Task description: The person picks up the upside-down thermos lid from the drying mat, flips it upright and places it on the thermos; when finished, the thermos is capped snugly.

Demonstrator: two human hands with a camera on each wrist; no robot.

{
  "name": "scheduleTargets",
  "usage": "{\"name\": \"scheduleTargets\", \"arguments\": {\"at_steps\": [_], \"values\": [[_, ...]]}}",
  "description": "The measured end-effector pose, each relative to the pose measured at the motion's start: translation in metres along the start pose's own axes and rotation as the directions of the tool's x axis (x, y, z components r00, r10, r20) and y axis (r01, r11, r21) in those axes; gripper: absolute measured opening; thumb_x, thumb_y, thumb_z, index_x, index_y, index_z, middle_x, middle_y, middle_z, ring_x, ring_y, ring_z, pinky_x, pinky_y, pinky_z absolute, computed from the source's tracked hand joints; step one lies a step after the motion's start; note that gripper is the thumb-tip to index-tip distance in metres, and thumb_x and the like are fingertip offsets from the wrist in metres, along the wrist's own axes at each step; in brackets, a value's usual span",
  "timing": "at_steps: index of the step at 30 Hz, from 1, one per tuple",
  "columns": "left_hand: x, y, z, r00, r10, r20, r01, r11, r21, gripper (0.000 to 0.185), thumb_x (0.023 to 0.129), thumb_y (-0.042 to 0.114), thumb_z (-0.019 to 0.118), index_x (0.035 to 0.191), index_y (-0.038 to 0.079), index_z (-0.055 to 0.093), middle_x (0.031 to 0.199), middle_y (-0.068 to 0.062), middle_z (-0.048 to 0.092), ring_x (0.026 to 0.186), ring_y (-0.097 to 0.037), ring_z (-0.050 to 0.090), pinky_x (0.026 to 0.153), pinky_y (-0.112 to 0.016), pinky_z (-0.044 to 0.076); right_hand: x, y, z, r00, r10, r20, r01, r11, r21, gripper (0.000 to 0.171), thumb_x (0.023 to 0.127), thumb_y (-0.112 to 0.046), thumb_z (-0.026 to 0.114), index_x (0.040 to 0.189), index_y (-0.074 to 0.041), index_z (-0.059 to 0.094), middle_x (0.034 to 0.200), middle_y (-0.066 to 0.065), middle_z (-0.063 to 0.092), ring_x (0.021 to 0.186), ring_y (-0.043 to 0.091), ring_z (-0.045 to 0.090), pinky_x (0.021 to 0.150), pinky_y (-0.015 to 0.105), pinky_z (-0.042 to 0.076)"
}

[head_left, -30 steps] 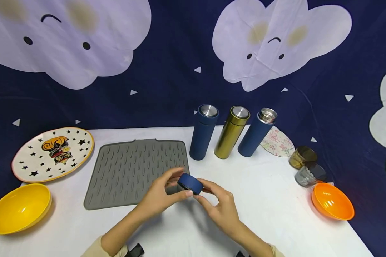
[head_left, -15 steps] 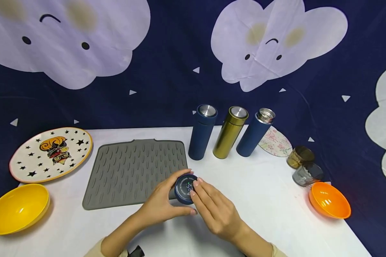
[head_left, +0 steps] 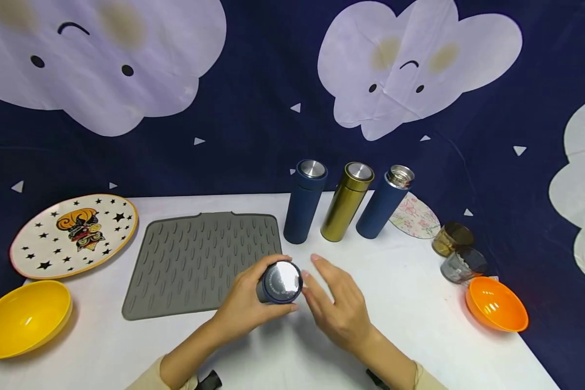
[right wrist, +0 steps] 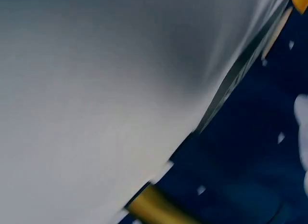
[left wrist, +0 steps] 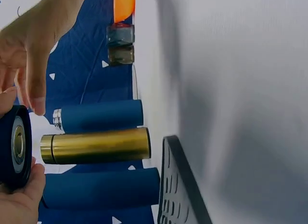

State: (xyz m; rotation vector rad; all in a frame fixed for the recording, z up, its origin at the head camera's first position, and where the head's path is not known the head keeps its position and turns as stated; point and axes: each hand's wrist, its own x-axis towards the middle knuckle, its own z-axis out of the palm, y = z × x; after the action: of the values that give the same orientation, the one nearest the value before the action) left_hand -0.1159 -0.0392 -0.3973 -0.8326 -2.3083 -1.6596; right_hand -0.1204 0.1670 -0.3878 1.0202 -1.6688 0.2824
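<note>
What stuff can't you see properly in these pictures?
- Left hand grips the blue lid; the tiny writing round its shiny face is too small to read in the head view.
- Right wrist view: blurred all over; only the white table and a bit of the gold bottle show, no hand.
- Left wrist view: the picture's edge cuts off the lid.
- Two small jars: contents too dark to tell.

No readable text, brand or number anywhere. Ring of small print around shiny face of dark blue cap point(head_left: 280, 282), held in left hand point(head_left: 246, 303) above table's near edge: too small and glared to read. Plate point(head_left: 73, 234) at table's left edge carries only picture and stars.
</note>
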Motion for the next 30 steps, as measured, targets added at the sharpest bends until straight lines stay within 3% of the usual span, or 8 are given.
{"name": "scheduleTargets", "arguments": {"at_steps": [2, 4, 8, 12, 18, 22, 25, 30], "values": [[0.005, 0.0, -0.002, 1.0, -0.023, -0.016, 0.023, 1.0, 0.01, 0.078, 0.065, 0.02, 0.094, 0.133, 0.019, 0.056, 0.129, 0.001, 0.065, 0.115, -0.016, 0.062, 0.093, -0.039, 0.054, -0.008, 0.012, 0.002, 0.986, 0.168, 0.009, -0.168, 0.986, -0.009, 0.032, 0.095, -0.018, 0.065, 0.113, 0.008, 0.064, 0.115, 0.029, 0.064, 0.096, 0.038, 0.066, 0.076, 0.042, 0.054], [0.01, 0.0, -0.004, 0.999, -0.03, -0.022, 0.03, 0.999, 0.017, 0.077, 0.065, 0.02, 0.094, 0.132, 0.02, 0.056, 0.128, 0.001, 0.065, 0.114, -0.017, 0.064, 0.092, -0.041, 0.054, -0.017, 0.027, 0.004, 0.928, 0.372, 0.03, -0.372, 0.928, -0.006, 0.046, 0.091, -0.022, 0.071, 0.122, 0.009, 0.059, 0.124, 0.029, 0.059, 0.105, 0.039, 0.061, 0.081, 0.042, 0.052], [0.024, 0.003, -0.005, 0.999, -0.033, -0.009, 0.033, 0.999, 0.015, 0.075, 0.065, 0.02, 0.094, 0.13, 0.022, 0.057, 0.125, 0.003, 0.066, 0.11, -0.017, 0.065, 0.091, -0.04, 0.054, -0.028, 0.066, 0.009, 0.665, 0.747, 0.01, -0.747, 0.665, -0.006, 0.075, 0.079, -0.021, 0.084, 0.137, 0.005, 0.044, 0.136, 0.025, 0.046, 0.124, 0.035, 0.048, 0.093, 0.042, 0.048], [0.038, 0.009, -0.004, 0.999, -0.051, 0.019, 0.051, 0.999, -0.002, 0.073, 0.066, 0.021, 0.093, 0.13, 0.022, 0.058, 0.122, 0.005, 0.066, 0.106, -0.014, 0.065, 0.09, -0.037, 0.055, -0.036, 0.11, 0.014, 0.405, 0.912, -0.062, -0.915, 0.403, -0.034, 0.094, 0.073, -0.028, 0.088, 0.144, 0.002, 0.034, 0.141, 0.023, 0.036, 0.134, 0.031, 0.037, 0.107, 0.049, 0.039], [0.057, 0.016, 0.0, 1.0, -0.016, 0.014, 0.017, 0.999, -0.049, 0.073, 0.067, 0.019, 0.092, 0.131, 0.015, 0.057, 0.121, 0.0, 0.067, 0.106, -0.019, 0.066, 0.088, -0.035, 0.055, -0.048, 0.159, 0.025, 0.122, 0.993, 0.002, -0.992, 0.122, -0.04, 0.105, 0.075, -0.038, 0.086, 0.151, -0.005, 0.022, 0.152, 0.022, 0.029, 0.143, 0.035, 0.031, 0.117, 0.051, 0.027], [0.066, 0.021, -0.001, 0.999, -0.019, 0.026, 0.021, 0.996, -0.085, 0.072, 0.068, 0.019, 0.092, 0.131, 0.015, 0.057, 0.12, -0.001, 0.067, 0.105, -0.018, 0.066, 0.088, -0.034, 0.056, -0.058, 0.18, 0.031, 0.027, 0.996, 0.084, -1.0, 0.028, -0.013, 0.097, 0.079, -0.036, 0.081, 0.151, -0.005, 0.023, 0.148, 0.022, 0.041, 0.138, 0.038, 0.04, 0.116, 0.05, 0.03], [0.072, 0.026, -0.002, 0.999, -0.019, 0.039, 0.023, 0.995, -0.097, 0.072, 0.068, 0.019, 0.092, 0.131, 0.015, 0.057, 0.119, -0.001, 0.067, 0.103, -0.016, 0.066, 0.088, -0.034, 0.056, -0.064, 0.19, 0.031, -0.013, 0.996, 0.092, -1.0, -0.014, 0.016, 0.088, 0.079, -0.031, 0.081, 0.148, -0.005, 0.032, 0.14, 0.021, 0.051, 0.13, 0.038, 0.048, 0.112, 0.048, 0.036], [0.08, 0.035, -0.007, 0.998, -0.011, 0.067, 0.019, 0.993, -0.114, 0.071, 0.069, 0.016, 0.091, 0.131, 0.013, 0.056, 0.118, -0.004, 0.068, 0.102, -0.016, 0.066, 0.089, -0.032, 0.055, -0.059, 0.175, 0.021, -0.018, 0.998, 0.055, -0.999, -0.02, 0.038, 0.079, 0.076, -0.023, 0.083, 0.139, -0.001, 0.041, 0.132, 0.022, 0.056, 0.122, 0.039, 0.053, 0.107, 0.05, 0.039]]}}
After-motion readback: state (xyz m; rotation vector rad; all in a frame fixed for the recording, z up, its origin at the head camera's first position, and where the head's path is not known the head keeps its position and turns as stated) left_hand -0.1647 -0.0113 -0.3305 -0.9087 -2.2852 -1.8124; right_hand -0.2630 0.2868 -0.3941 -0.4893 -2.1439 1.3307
